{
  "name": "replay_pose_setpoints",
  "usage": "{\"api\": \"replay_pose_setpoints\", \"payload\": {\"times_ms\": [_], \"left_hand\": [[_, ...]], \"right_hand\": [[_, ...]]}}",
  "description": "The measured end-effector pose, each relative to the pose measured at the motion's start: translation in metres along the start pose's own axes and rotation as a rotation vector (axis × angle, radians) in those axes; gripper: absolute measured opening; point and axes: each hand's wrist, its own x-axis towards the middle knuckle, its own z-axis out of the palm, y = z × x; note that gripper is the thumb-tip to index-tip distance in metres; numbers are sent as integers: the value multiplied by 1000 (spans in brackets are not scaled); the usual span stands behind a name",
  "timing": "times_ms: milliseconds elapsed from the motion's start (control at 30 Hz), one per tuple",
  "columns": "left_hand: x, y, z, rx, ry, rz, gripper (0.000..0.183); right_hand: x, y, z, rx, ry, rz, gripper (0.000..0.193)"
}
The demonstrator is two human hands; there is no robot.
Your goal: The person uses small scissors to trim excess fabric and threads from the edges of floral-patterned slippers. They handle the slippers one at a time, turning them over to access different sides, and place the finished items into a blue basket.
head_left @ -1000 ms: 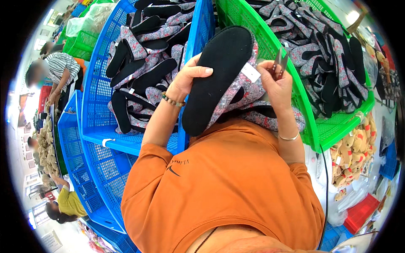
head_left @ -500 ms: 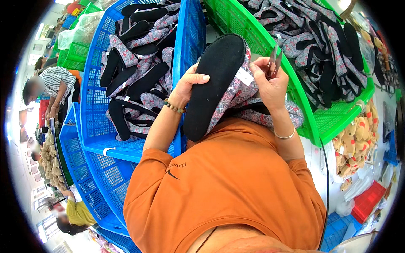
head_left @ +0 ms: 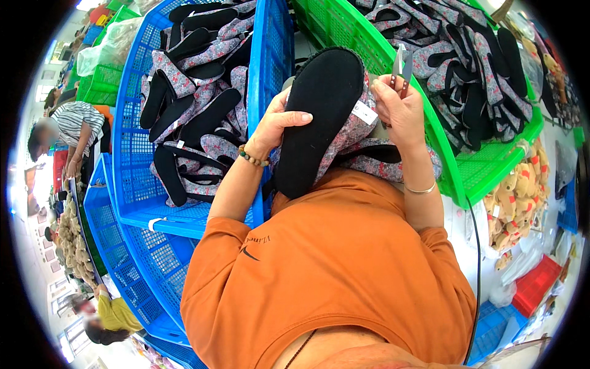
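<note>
A slipper [head_left: 326,104] with a black sole and a flowery grey-pink upper is held up in front of me, sole facing me. My left hand [head_left: 278,126] grips its left edge, the thumb pressed on the sole. A white tag [head_left: 365,113] sticks out from its right side. Close beside that edge is my right hand [head_left: 402,114], fingers bent around small thread snips [head_left: 402,69] whose blades point up and stand apart. What the right thumb and fingertip pinch at the slipper is too small to tell. Below, another flowery slipper [head_left: 424,161] lies against my orange shirt.
A blue crate [head_left: 273,67] at the left and a green crate [head_left: 452,175] at the right are heaped with similar slippers. More blue crates [head_left: 132,246] stand lower left. Plush toys [head_left: 513,203] and a red crate [head_left: 536,289] lie right. Other people [head_left: 80,123] work far left.
My right hand has risen slightly beside the slipper, and the snips' blades now stand higher and wider apart. The slipper has turned a little more upright in my left hand.
</note>
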Motion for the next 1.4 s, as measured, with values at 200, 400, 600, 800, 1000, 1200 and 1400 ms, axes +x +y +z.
{"api": "replay_pose_setpoints", "payload": {"times_ms": [200,400,600,800,1000,1200,1400], "left_hand": [[0,1,-9,-34,-50,-37,59],[-1,4,-3,-181,-34,12,57],[0,1,-14,-288,-30,-20,56],[0,0,-12,-250,-15,-22,55],[1,0,-11,-238,-21,-40,52],[0,1,-11,-251,-19,-31,53],[0,0,-10,-200,2,-20,56]], "right_hand": [[0,22,-7,107,213,-73,14],[-16,30,-22,-732,110,-468,29],[-22,15,-5,-892,27,-613,25],[-13,15,3,-939,22,-646,26],[-11,15,3,-966,34,-669,28],[-15,11,2,-1028,47,-660,29],[-13,11,1,-1050,29,-655,28]]}}
